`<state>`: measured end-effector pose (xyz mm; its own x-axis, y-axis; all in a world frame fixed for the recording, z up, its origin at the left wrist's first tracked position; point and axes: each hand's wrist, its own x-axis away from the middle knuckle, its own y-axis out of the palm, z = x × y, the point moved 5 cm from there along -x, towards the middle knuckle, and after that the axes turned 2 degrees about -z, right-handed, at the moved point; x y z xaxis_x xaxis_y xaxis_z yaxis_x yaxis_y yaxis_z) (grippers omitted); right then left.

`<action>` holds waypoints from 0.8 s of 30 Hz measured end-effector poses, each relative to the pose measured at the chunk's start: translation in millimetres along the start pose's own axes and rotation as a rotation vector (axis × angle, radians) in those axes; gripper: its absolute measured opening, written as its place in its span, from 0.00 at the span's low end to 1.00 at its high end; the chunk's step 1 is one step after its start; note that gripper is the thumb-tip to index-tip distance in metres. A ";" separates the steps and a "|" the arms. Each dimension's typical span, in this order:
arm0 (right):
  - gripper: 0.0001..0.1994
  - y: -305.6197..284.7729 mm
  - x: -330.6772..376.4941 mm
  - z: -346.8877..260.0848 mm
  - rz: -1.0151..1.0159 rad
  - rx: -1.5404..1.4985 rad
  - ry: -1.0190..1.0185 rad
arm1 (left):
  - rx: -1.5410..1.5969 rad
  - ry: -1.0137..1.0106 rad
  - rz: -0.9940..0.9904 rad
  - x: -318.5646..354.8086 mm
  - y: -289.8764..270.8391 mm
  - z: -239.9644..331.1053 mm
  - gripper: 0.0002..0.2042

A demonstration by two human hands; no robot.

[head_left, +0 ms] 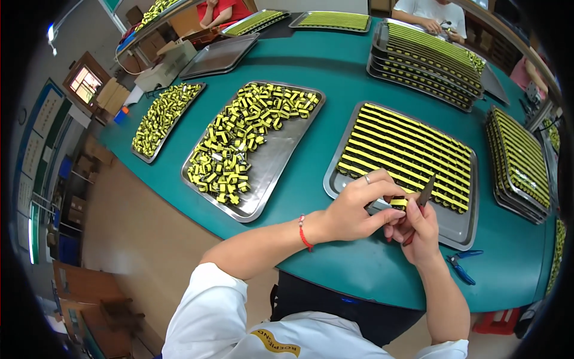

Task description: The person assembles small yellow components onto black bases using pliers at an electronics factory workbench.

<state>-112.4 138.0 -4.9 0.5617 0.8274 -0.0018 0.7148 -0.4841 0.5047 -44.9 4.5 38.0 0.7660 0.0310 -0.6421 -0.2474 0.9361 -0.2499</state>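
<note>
My left hand (363, 205) pinches a small yellow-and-black component (399, 203) between thumb and fingers, above the near edge of a metal tray (459, 238). My right hand (420, 228) meets it from the other side, its fingertips close against the component. Closed in that hand is a dark pointed tool (427, 191) with red handle parts; its tip points up and away, and its exact kind is hard to make out. Rows of like yellow-and-black components (412, 149) fill most of the tray below. Blue-handled cutters (463, 267) lie beside my right forearm.
Left of centre, a metal tray (272, 170) holds a loose heap of components, and a narrower heaped tray (146, 159) sits farther left. Stacked full trays stand at far right (427, 69) and right (520, 161). Empty-looking trays (221, 55) lie behind. Other people sit across the green table (311, 75).
</note>
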 end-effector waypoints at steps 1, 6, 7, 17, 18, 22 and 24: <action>0.17 0.5 -1.4 -2.8 -0.021 0.013 -0.011 | -0.002 -0.005 -0.010 -0.7 0.6 -1.1 0.16; 0.16 -3.1 0.2 -1.7 0.026 0.016 0.024 | -0.026 -0.017 -0.002 -4.3 -0.2 -7.6 0.16; 0.16 -0.8 -0.2 -2.5 0.014 0.005 0.033 | -0.037 -0.028 0.002 -4.8 -1.2 -5.8 0.15; 0.18 -0.8 -4.1 -3.3 -0.023 0.002 0.017 | -0.103 -0.067 0.001 -0.2 2.2 -6.7 0.14; 0.18 1.7 -3.9 -5.4 -0.019 0.002 0.017 | -0.099 -0.068 -0.001 0.4 2.9 -5.6 0.14; 0.20 -1.9 -4.4 -14.1 -0.022 0.052 -0.080 | 0.086 -0.248 0.048 7.4 8.3 -14.9 0.15; 0.20 -3.3 -5.3 -15.2 -0.013 0.133 -0.127 | 0.160 -0.246 0.139 8.6 9.3 -16.0 0.14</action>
<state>-124.1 139.5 6.5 0.5942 0.7952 -0.1208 0.7663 -0.5142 0.3852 -50.1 7.9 18.6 0.8565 0.2282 -0.4630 -0.2787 0.9594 -0.0427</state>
